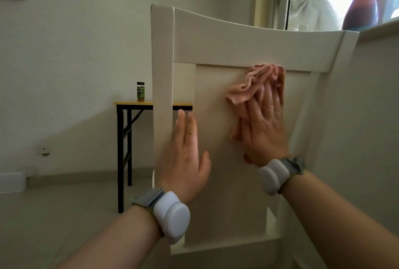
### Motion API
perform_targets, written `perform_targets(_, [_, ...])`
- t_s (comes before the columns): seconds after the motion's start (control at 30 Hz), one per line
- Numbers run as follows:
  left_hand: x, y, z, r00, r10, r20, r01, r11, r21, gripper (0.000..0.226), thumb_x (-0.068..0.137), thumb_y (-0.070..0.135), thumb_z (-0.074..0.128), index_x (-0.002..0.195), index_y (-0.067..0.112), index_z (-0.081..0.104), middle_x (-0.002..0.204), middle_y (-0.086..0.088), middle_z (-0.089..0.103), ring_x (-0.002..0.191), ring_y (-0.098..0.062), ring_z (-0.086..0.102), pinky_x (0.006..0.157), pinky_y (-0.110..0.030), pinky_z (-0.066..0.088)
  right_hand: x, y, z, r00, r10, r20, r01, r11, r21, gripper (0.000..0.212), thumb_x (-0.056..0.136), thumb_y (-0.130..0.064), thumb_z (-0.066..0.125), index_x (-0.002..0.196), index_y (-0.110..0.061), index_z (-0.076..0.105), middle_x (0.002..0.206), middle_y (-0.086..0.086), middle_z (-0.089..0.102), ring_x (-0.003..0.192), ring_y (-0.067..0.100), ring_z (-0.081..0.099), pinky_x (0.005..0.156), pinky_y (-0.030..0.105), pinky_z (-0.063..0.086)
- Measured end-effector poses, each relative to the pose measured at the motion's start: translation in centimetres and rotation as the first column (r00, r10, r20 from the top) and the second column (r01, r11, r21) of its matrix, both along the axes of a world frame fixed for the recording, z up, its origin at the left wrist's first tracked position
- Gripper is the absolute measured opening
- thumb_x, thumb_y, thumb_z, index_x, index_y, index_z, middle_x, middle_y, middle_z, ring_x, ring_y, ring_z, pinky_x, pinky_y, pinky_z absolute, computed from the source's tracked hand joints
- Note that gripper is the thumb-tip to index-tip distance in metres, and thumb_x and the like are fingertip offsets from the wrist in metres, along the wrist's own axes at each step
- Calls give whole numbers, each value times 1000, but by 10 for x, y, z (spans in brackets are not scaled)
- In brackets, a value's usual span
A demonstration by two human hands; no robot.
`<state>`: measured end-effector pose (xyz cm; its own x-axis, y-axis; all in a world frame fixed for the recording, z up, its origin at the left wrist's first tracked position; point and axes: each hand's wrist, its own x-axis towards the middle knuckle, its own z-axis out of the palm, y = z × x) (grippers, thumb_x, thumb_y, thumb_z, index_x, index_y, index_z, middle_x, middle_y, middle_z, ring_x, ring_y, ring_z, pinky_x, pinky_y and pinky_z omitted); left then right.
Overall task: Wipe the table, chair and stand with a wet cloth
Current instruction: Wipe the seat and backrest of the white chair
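Presses a crumpled pink cloth (257, 81) against the broad upright panel (216, 193) of a cream-white wooden chair (216, 42) with the right hand (265, 130), fingers straight, spread and pointing up, not curled round the fabric. Bunches most of the cloth above and left of the fingertips, touching the underside of the curved top rail, and trails a strip down beside the palm towards the wrist. Steadies the chair back with the left hand (185, 160), likewise flat and relaxed, fingers straight along the seam between the panel and the left post (163, 74). Leaves the panel's long axis vertical, with nearly all its bare face below the cloth. Calls, most likely, for a downward stroke along that axis, or a leftward one that meets the bracing hand just beside. Shows, well apart behind the chair, a yellow-topped table on black folding legs (129, 103) bearing a dark green-labelled bottle (140, 91).
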<state>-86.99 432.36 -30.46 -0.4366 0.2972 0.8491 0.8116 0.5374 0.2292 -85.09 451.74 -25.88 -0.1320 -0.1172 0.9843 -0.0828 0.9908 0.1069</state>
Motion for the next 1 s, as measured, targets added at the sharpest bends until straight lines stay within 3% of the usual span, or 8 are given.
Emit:
perform_targets(0.13, [2,2,-4,982,-111,150,116,993,-22,77,95,28,39,139,28,-24,152,10,-25,132,8,-22,97,3,-15,-1,13,-17,999,33,8,-28,930,-366,66,89,-22,42,148,-7,16,154,30,4,144,42,-2,115,59,7])
perform_targets(0.23, [2,9,-5,965,-192,179,188,981,39,79,93,16,45,133,35,-21,156,7,-8,132,10,-9,97,5,-9,-5,-24,-46,992,26,125,-5,985,-170,71,83,-29,41,148,-8,20,154,30,6,143,44,-1,115,59,5])
perform_targets(0.37, [2,15,-8,966,-190,174,174,979,104,73,89,24,38,134,34,-18,157,6,-9,135,7,-8,105,-4,-6,-1,-10,-18,991,-13,132,-11,983,182,65,85,-22,45,147,-16,26,155,17,16,145,36,10,116,52,13])
perform_targets(0.47, [1,18,-17,996,-85,33,84,996,9,72,90,25,34,140,23,-18,151,5,-28,139,-2,-23,105,-4,-17,-1,15,2,999,52,-11,-53,998,-33,62,85,-17,44,145,-8,30,154,22,15,144,33,6,118,47,6])
perform_targets(0.6, [-4,25,-36,992,95,-78,-103,989,-108,75,85,32,24,146,9,-12,152,-4,-31,142,-19,-25,115,-28,-15,-17,12,-53,996,88,-27,-92,947,-309,71,87,-17,43,150,-15,10,153,30,3,144,35,-7,117,53,-1])
perform_targets(0.73, [-11,27,-53,968,166,-186,-204,956,-210,74,83,29,31,147,3,4,155,-15,-16,143,-33,-9,116,-36,-4,-20,-4,-141,972,68,226,-27,983,-181,68,91,-21,38,151,-12,8,154,26,-9,141,46,-11,111,65,6])
perform_targets(0.87, [-17,26,-60,949,216,-228,-269,934,-235,78,80,27,39,147,4,7,156,-17,-10,143,-34,-8,114,-42,-1,-14,6,-107,987,34,157,-55,989,137,68,92,-21,45,150,-16,8,156,17,5,143,45,7,115,57,10])
perform_targets(1.0, [-19,33,-69,962,207,-180,-246,940,-236,92,75,17,63,147,7,5,156,-16,-11,143,-34,-16,117,-48,2,-13,25,-39,995,82,-49,-86,992,-97,56,95,-17,44,146,-7,24,151,30,15,141,43,6,116,55,7])
